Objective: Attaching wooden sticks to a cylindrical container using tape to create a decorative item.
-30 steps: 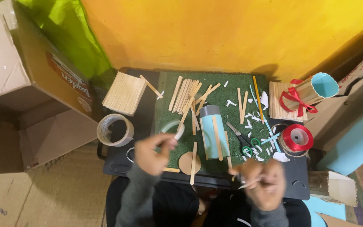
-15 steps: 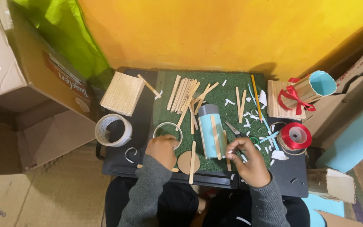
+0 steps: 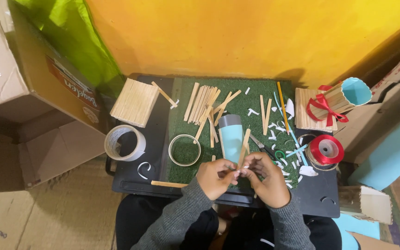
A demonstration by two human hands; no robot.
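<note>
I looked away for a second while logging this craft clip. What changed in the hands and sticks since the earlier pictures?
Both hands came together at the table's near edge: the left hand moved right, the right hand moved left and up. They now pinch one wooden stick between them, against the light blue tube. The tape roll, red ribbon spool and stick pile stayed put.

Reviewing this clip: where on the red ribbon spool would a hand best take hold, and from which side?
Grip the red ribbon spool across its outer rim, coming from above. It lies flat on the table with its hollow core facing up, and the rim's right side looks free; paper scraps lie to its left.
</note>
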